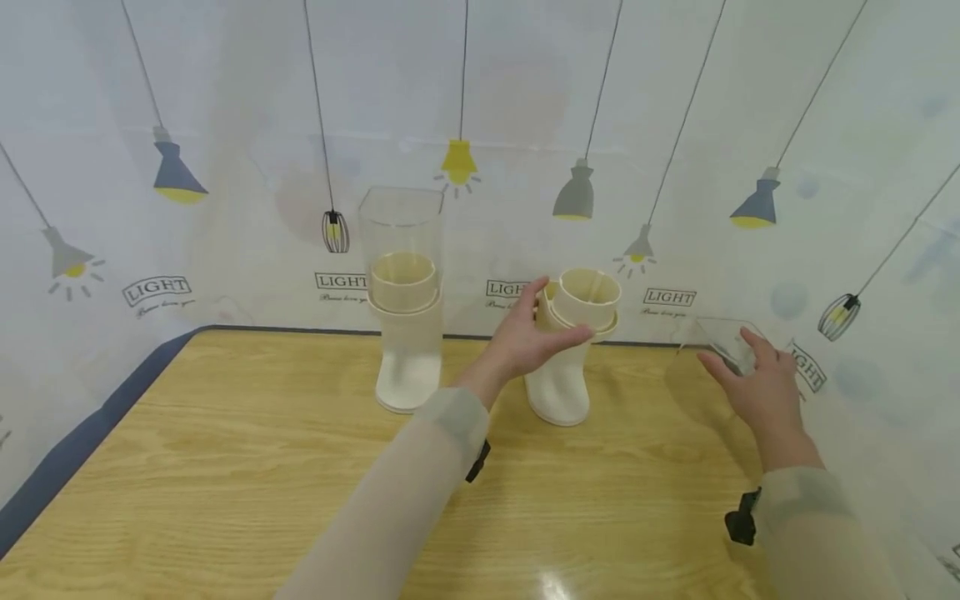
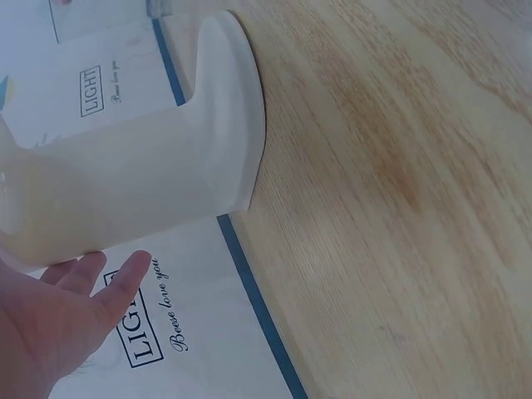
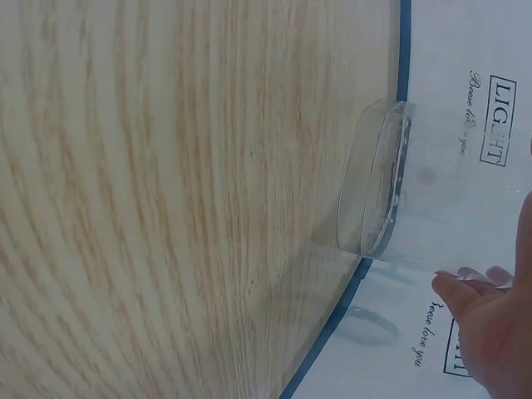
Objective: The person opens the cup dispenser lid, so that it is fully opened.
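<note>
Our left hand (image 1: 525, 337) grips a stand (image 1: 557, 383); our right hand (image 1: 767, 396) holds a tube (image 1: 723, 337) (clear, at the stand's three o'clock).

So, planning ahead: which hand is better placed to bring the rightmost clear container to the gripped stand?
Probably the right hand: it holds the clear container, while the left hand grips the cream stand and could steady it.

Head view: above and behind both hands, facing forward and down, farthest off. Wrist views close, tipped sideways: left looks past left hand (image 2: 54, 320) onto white stand (image 2: 125, 183), right past right hand (image 3: 495, 337) onto clear container (image 3: 366, 187); head shares both.
</note>
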Available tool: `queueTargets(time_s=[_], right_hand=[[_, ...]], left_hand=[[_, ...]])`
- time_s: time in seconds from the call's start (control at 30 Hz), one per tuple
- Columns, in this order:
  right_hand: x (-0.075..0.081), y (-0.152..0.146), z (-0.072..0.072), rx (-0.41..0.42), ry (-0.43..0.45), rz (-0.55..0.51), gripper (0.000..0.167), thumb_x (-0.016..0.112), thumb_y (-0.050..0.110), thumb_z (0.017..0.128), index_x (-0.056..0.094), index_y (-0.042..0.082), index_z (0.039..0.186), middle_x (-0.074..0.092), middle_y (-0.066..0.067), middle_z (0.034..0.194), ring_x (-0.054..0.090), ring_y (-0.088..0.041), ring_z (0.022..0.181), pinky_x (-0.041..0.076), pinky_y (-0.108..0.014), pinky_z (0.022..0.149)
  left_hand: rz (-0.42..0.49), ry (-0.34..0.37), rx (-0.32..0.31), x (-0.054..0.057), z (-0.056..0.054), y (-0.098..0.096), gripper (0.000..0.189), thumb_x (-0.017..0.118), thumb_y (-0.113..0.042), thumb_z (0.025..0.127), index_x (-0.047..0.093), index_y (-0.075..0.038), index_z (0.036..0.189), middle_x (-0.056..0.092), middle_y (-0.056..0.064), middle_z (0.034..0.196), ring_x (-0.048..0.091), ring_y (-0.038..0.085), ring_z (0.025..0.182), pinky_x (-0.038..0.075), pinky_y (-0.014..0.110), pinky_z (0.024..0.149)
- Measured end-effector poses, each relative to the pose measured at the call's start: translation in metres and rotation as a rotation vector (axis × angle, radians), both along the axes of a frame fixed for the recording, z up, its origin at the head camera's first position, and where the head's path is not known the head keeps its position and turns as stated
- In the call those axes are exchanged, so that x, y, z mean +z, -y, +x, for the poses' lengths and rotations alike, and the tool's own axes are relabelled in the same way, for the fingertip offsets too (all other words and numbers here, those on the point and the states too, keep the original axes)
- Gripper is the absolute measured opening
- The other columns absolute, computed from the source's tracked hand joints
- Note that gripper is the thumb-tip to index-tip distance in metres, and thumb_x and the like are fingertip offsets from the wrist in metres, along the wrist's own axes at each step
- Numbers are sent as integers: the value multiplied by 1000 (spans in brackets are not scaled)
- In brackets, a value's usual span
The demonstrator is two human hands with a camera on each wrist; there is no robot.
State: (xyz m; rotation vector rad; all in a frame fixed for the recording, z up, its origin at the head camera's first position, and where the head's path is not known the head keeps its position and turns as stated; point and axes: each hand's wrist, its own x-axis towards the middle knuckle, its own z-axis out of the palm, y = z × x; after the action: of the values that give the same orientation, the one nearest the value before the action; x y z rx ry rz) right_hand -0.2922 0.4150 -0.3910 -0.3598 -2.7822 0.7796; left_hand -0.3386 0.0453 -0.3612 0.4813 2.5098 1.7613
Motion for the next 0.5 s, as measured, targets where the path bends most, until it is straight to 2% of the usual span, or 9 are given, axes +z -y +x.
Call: queueTargets(time_s=[0.13, 0.27, 0.5], right_hand=[[-3, -2, 0, -20, 28, -9, 108, 52, 79, 97, 8, 16, 173, 7, -45, 166, 36, -68, 136, 37, -81, 107], [-4, -4, -2, -20, 33, -19, 109, 51, 80, 96, 6, 17, 173, 3, -43, 168, 31, -70, 140, 34, -84, 109], [1, 0, -3, -8, 26, -29, 110, 51, 81, 95, 6, 17, 173, 1, -42, 169, 28, -72, 142, 32, -85, 109]], left_hand=[[-4, 12, -3, -2, 1, -2, 116, 86, -69, 77, 21, -41, 168, 41, 10, 168, 44, 33, 153, 40, 56, 123], [-7, -5, 2, -3, 1, -2, 115, 86, -67, 78, 21, -39, 169, 42, 10, 168, 44, 33, 153, 40, 56, 123], [0, -17, 4, -2, -3, -2, 116, 86, -70, 76, 21, -40, 168, 42, 11, 168, 45, 33, 152, 41, 55, 122]])
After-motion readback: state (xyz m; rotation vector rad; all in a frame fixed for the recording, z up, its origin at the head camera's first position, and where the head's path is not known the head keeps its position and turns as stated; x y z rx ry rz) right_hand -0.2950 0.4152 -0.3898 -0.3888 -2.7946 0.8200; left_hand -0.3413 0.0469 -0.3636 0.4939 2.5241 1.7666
